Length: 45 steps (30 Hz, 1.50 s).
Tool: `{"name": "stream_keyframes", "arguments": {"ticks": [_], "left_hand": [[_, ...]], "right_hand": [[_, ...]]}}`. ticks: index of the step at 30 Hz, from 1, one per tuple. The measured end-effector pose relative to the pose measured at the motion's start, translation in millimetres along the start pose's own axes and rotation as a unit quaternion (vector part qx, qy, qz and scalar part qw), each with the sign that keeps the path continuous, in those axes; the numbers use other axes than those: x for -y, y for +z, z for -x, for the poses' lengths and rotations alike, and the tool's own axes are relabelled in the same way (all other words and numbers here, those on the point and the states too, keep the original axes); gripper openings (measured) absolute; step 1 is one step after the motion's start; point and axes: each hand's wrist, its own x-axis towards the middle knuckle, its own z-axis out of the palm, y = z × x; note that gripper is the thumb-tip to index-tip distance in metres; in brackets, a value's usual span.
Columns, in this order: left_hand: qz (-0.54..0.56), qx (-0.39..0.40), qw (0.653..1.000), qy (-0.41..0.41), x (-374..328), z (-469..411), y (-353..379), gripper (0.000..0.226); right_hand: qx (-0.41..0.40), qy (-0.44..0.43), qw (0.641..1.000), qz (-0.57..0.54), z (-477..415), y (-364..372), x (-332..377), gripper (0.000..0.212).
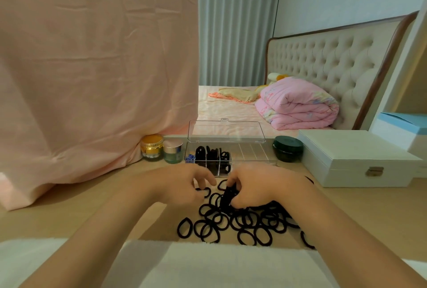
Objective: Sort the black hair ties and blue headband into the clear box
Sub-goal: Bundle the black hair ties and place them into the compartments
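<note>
Now the right hand (261,186) grips a stacked bundle (227,197) of ties just nearer than the clear box (251,152), with its fingers curled round it. Beside it, the left hand (184,183) bends its fingertips onto a single tie (204,191); whether it pinches, I cannot tell. Loose black hair ties (242,220) lie flat in a heap nearer still. The blue headband (190,158) sits in the box's left end compartment. The box's long axis runs left to right, and the bundle's points toward the box. Probably best to squeeze the bundle flat and line it up with a compartment, so it drops in on edge.
</note>
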Motion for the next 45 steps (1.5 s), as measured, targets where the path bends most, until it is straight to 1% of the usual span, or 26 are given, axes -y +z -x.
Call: {"name": "stream_keyframes", "arguments": {"ticks": [2,5,7,9,12,14,16,18,21,22,25,26,28,30,32,34,35,37,40,43,45], "left_hand": [[-0.014,-0.042,0.999,0.017,1,-5,13,0.042],[-0.036,-0.061,0.997,0.020,4,-16,27,0.038],[-0.056,-0.069,0.996,0.031,5,-19,31,0.031],[-0.057,-0.095,0.993,0.039,5,-20,33,0.021],[-0.073,-0.109,0.990,0.044,5,-20,33,0.012],[-0.059,-0.108,0.991,0.046,5,-18,30,0.014],[-0.013,-0.104,0.994,0.034,5,-13,22,0.013],[0.020,-0.078,0.997,0.005,5,-6,10,0.014],[0.048,0.006,0.998,-0.029,5,7,-8,0.017],[0.043,0.028,0.998,-0.038,6,11,-11,0.016],[-0.043,0.072,0.994,-0.064,10,18,-14,0.012],[-0.052,0.084,0.993,-0.069,12,18,-13,0.011],[-0.026,0.112,0.990,-0.082,13,18,-12,0.012],[-0.004,0.139,0.985,-0.099,12,18,-10,0.022],[-0.020,0.142,0.984,-0.104,10,15,-6,0.024],[-0.060,0.128,0.986,-0.093,6,13,-1,0.018],[-0.077,0.122,0.986,-0.085,4,11,1,0.015],[-0.094,0.114,0.986,-0.073,2,9,3,0.009],[-0.112,0.099,0.986,-0.070,3,9,3,0.007],[-0.078,0.080,0.991,-0.078,12,12,-4,0.016],[-0.035,0.045,0.996,-0.069,22,13,-8,0.014]], "right_hand": [[-0.004,0.004,1.000,0.014,0,4,4,0.057],[-0.032,0.018,0.999,0.032,-2,10,10,0.044],[-0.051,0.024,0.997,0.045,-6,14,11,0.040],[-0.059,0.022,0.997,0.054,-8,18,11,0.035],[-0.041,0.016,0.998,0.036,-11,19,9,0.035],[-0.030,0.007,0.999,0.033,-11,20,10,0.031],[-0.032,-0.004,0.999,0.032,-11,20,10,0.025],[-0.038,-0.016,0.999,0.016,-9,18,8,0.021],[-0.055,-0.035,0.995,-0.073,-4,9,4,0.014],[-0.065,-0.038,0.991,-0.107,-2,4,2,0.012],[-0.093,-0.053,0.975,-0.195,3,-7,-1,0.012],[-0.096,-0.060,0.970,-0.214,4,-8,-1,0.012],[-0.084,-0.070,0.958,-0.265,4,-7,1,0.013],[-0.047,-0.072,0.947,-0.309,3,-3,6,0.015],[-0.012,-0.071,0.955,-0.287,0,4,12,0.019],[0.005,-0.069,0.973,-0.219,-4,14,18,0.026],[0.001,-0.067,0.983,-0.173,-7,19,22,0.030],[-0.016,-0.059,0.994,-0.095,-12,26,27,0.029],[-0.019,-0.042,0.997,-0.062,-14,28,33,0.025],[-0.015,-0.039,0.999,-0.030,-14,27,35,0.024],[-0.005,-0.036,0.999,-0.023,-15,28,35,0.021]]}}
